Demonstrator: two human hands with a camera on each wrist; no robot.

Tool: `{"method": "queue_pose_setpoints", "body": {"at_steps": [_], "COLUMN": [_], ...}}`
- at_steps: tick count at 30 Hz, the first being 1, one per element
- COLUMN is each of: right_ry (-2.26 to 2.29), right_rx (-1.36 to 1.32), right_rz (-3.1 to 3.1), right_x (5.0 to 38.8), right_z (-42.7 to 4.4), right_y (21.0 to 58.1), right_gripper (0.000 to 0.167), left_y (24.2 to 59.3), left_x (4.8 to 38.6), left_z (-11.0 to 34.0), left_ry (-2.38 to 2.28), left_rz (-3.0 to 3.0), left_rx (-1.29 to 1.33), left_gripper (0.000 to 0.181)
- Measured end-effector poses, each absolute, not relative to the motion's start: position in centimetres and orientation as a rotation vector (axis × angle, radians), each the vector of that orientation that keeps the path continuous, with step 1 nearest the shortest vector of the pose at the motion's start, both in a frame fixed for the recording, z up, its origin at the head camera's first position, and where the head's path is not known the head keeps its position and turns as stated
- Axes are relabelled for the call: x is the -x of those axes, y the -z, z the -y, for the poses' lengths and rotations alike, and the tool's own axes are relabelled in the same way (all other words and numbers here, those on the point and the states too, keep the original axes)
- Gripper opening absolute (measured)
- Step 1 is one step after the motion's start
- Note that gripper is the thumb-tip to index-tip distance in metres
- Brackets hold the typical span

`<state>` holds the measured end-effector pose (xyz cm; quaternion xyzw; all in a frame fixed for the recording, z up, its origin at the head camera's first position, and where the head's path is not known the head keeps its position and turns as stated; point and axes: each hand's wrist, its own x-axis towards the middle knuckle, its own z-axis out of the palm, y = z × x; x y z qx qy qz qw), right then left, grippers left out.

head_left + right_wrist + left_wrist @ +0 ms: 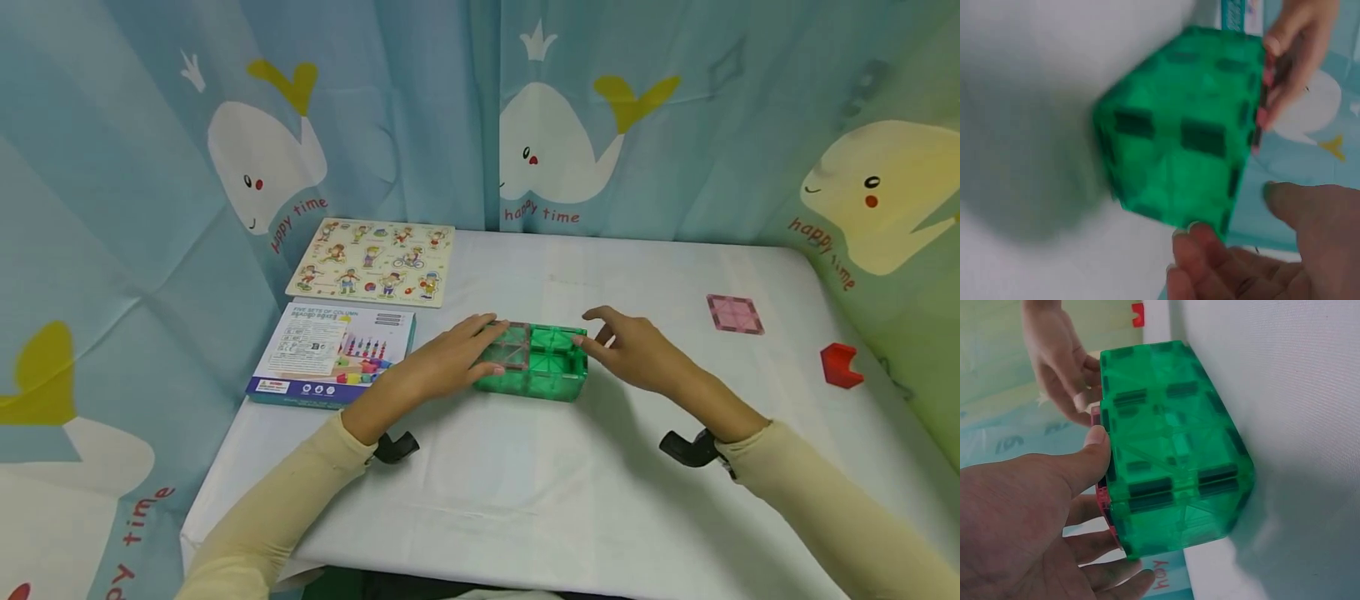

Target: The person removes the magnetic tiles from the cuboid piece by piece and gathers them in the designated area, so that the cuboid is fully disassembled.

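A box of see-through green magnetic tiles (553, 385) stands on the white table in front of me, its right part uncovered from above. A pink square tile (514, 357) lies over its left part. My left hand (447, 360) rests at that end, with the thumb (1099, 439) against the top near edge and the other fingers reaching across towards the far side. At the right end is my right hand (636, 350), its fingertips (1200, 232) touching or very close to the green wall. The right thumb stands apart from the box.
A second pink square tile (735, 314) and a red notched block (842, 366) lie to the right. A boxed bead toy (300, 342) and a wooden picture board (352, 258) are at the left. Whale-print curtains (435, 117) hang behind the table.
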<state>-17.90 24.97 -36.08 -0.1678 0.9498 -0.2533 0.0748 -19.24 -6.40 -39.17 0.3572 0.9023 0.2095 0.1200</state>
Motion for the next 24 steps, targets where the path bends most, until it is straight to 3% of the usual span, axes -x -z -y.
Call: {"method": "queue_pose_setpoints", "body": {"at_steps": [9,24], "right_ry": [0.807,0.687], "right_rx": [0.409,0.427], "right_rz": [-2.753,-2.752], "right_x": [17.5,17.1], "right_z": [-24.3,-26.7], "right_y": [36.5,36.3], "right_gripper": [0.057,0.046], "left_y": [39.1,39.3], "left_x": [19.3,19.3], "left_z": [6.3,6.4], "left_ry": [-0.606,-0.628], "left_rz": [-2.621,-2.626], "left_rx": [-1.008,-1.047], "left_gripper": [0.074,0.074]}}
